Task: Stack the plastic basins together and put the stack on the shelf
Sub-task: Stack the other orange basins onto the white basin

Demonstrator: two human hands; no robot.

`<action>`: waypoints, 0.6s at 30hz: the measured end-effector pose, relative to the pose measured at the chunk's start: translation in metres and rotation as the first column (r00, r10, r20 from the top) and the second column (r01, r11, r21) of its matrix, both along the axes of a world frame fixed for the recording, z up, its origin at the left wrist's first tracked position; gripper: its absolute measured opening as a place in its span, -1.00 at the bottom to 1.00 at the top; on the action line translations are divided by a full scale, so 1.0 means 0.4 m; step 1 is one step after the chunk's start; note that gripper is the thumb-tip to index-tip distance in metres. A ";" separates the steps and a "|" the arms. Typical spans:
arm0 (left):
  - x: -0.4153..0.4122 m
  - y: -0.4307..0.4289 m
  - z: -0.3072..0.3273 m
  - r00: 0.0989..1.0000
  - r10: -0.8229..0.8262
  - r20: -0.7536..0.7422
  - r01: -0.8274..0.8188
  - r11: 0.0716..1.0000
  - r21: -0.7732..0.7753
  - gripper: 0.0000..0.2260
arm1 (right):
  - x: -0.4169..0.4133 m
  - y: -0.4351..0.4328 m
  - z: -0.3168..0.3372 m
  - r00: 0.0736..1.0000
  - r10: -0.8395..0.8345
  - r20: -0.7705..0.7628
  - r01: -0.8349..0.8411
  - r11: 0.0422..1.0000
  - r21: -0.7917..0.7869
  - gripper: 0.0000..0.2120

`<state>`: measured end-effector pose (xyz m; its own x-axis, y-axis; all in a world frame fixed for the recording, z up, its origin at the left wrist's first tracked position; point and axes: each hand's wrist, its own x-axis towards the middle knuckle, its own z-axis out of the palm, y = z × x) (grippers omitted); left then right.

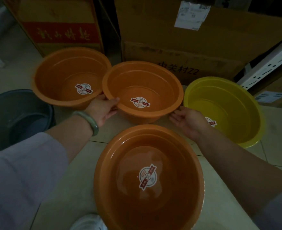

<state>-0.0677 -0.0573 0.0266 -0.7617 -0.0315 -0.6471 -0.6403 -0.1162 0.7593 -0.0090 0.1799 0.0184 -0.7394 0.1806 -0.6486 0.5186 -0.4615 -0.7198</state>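
1. The left hand [103, 108] pinches the near-left rim of the middle basin [142, 90], thumb inside the rim.
2. The right hand [189, 121] lies open, palm up, at the basin's right wall, holding nothing yet.
3. Close the right grip under the rim before lifting.
4. Lift level, clear of the left basin [70, 75], whose rim it touches or overlaps.
5. Lower it centred into the near basin [146, 176] on the floor [90, 163].
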 end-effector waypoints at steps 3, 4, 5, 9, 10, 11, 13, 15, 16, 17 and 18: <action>-0.007 0.004 0.035 0.998 0.053 -0.046 -0.051 0.998 0.040 -0.64 | -0.003 0.003 0.015 0.999 -0.013 -0.047 0.012 1.000 -0.028 -0.63; -0.007 0.003 0.048 0.997 0.062 -0.051 -0.059 0.997 0.059 -0.67 | -0.002 0.005 0.021 0.998 -0.016 -0.064 0.013 0.999 -0.046 -0.69; -0.005 0.001 0.058 0.996 0.072 -0.053 -0.068 0.995 0.071 -0.68 | -0.001 0.007 0.026 0.997 -0.014 -0.082 0.009 0.998 -0.061 -0.76; 0.016 -0.018 0.088 0.996 0.070 -0.051 -0.067 0.996 0.052 -0.62 | 0.003 0.020 0.046 0.992 -0.005 -0.124 0.006 1.000 0.003 -0.86; 0.023 -0.025 0.095 0.996 0.061 -0.058 -0.059 0.997 0.043 -0.62 | 0.004 0.025 0.050 0.991 -0.006 -0.135 0.011 0.999 0.038 -0.87; 0.030 -0.032 0.103 0.996 0.053 -0.067 -0.051 0.998 0.039 -0.62 | 0.006 0.030 0.056 0.989 -0.004 -0.148 0.014 0.998 0.067 -0.87; 0.047 -0.044 0.120 0.995 0.033 -0.096 -0.030 0.999 0.033 -0.61 | 0.013 0.039 0.074 0.985 0.006 -0.171 0.015 0.993 0.119 -0.87; 0.066 -0.049 0.142 0.990 0.009 -0.140 -0.005 1.000 0.031 -0.62 | 0.021 0.045 0.099 0.981 0.036 -0.193 0.000 0.983 0.184 -0.86; 0.074 -0.051 0.153 0.986 0.000 -0.164 0.004 1.000 0.024 -0.62 | 0.024 0.048 0.110 0.978 0.051 -0.204 -0.007 0.978 0.211 -0.83; 0.082 -0.052 0.165 0.982 -0.004 -0.188 0.008 1.000 0.017 -0.61 | 0.027 0.052 0.120 0.976 0.058 -0.209 -0.007 0.972 0.236 -0.76; 0.091 -0.053 0.176 0.977 -0.009 -0.211 0.012 1.000 0.010 -0.59 | 0.029 0.057 0.127 0.977 0.055 -0.207 0.001 0.966 0.260 -0.68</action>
